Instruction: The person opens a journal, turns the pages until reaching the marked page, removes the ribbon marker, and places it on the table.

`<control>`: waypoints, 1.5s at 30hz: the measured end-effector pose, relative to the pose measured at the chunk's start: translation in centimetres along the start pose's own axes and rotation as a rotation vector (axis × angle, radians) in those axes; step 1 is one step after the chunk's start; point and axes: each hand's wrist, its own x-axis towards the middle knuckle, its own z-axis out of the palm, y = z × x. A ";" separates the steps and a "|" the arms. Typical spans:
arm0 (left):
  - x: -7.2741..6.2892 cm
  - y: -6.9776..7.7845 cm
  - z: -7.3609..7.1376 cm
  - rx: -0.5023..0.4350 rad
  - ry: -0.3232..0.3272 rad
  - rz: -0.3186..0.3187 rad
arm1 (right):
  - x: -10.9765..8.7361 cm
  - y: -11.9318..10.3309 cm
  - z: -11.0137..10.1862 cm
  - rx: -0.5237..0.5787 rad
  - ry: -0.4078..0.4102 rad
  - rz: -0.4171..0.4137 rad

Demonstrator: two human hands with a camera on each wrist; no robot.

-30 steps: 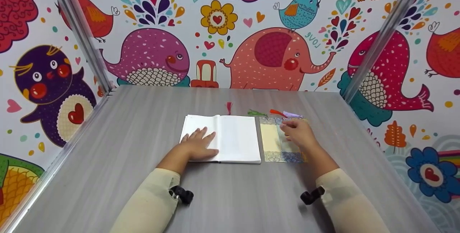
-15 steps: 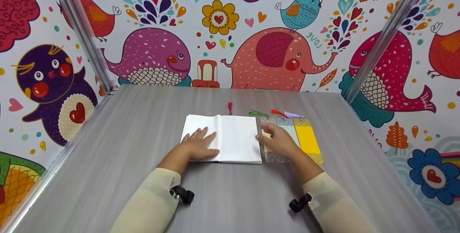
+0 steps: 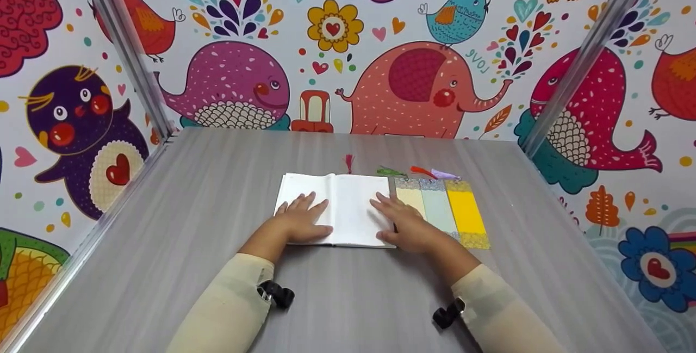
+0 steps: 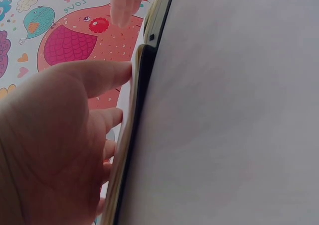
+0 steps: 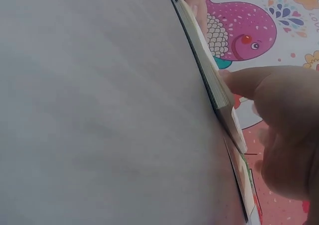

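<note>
Right hand [image 3: 408, 228] has moved from the bookmarks [image 3: 435, 200] onto the right page [image 3: 361, 206] of the open book [image 3: 338, 209] on the bench [image 3: 348, 298]. Left hand [image 3: 299, 223] rests on the left page [image 3: 299, 184]; both hands' fingers are spread. Sideways palm drag could skew the bookmarks; early release could let pages lift.

Near the frame's centre, an open book [image 3: 341, 209] lies on a table [image 3: 217, 190]. The left hand [image 3: 302, 221] is on its left page [image 3: 304, 184], the right hand [image 3: 408, 225] on the right page's [image 3: 360, 206] outer edge. Three bookmarks [image 3: 436, 206] lie side by side just right of the book. Tassels [image 3: 349, 163] lie just above; behind stands a wall [image 3: 348, 84].
</note>
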 end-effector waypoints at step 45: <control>-1.6 1.7 -1.0 -0.022 0.038 -0.008 | -0.6 0.8 -1.5 0.179 0.038 0.036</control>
